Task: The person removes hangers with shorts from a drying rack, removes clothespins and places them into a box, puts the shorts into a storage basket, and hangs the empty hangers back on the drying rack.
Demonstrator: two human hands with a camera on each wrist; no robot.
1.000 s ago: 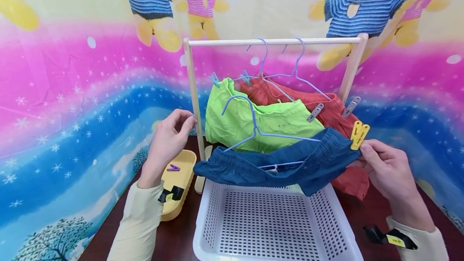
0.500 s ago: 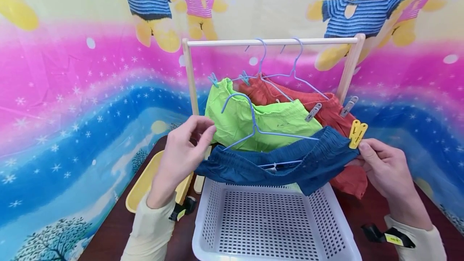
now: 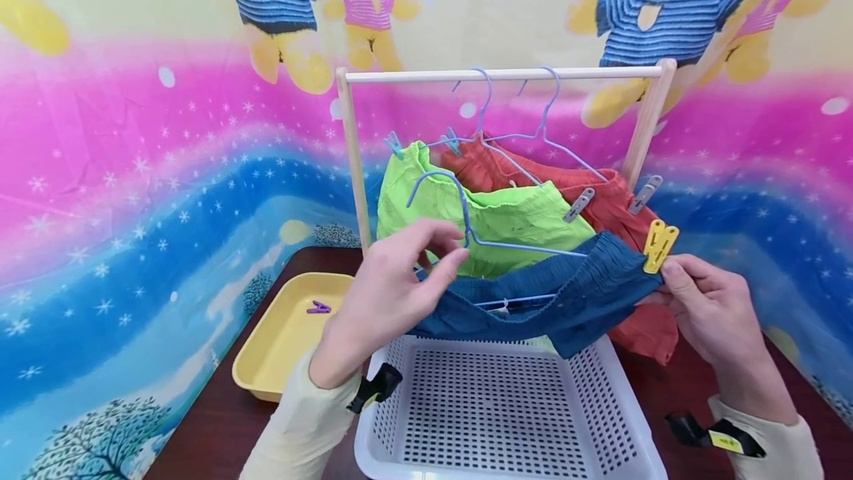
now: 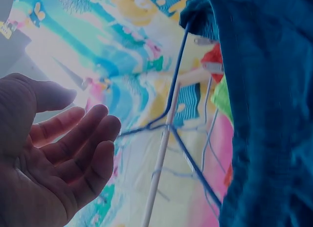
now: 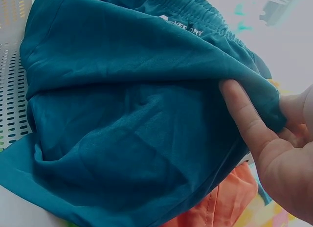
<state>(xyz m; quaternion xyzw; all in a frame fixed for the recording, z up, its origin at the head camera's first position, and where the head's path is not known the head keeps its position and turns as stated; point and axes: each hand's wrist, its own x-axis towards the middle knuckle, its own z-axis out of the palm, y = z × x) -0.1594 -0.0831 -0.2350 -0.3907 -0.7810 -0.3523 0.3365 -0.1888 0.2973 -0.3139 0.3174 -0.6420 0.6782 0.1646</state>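
Note:
Dark blue shorts (image 3: 520, 317) hang in front on a lavender wire hanger (image 3: 526, 248). A yellow clothespin (image 3: 660, 247) clips their right end. My right hand (image 3: 716, 317) pinches the waistband corner just below that pin; in the right wrist view a finger lies along the cloth (image 5: 137, 124). My left hand (image 3: 400, 287) is beside the hanger's neck, fingers loosely bent and thumb apart. In the left wrist view, the left hand (image 4: 63, 144) has its fingertips by the hanger wire (image 4: 171, 100), and the hook is hidden behind them. It covers the shorts' left end in the head view.
Behind, a wooden rack (image 3: 506, 75) carries green shorts (image 3: 520, 224) and red shorts (image 3: 580, 184) on hangers with clothespins. A white perforated basket (image 3: 509, 465) stands in front. At left, a yellow tray (image 3: 266, 339) contains a purple clothespin (image 3: 318, 307).
My left hand has moved right, from beside the rack's left post to the hanger's neck, uncovering the yellow tray. My right hand keeps its pinch on the blue shorts in the same place.

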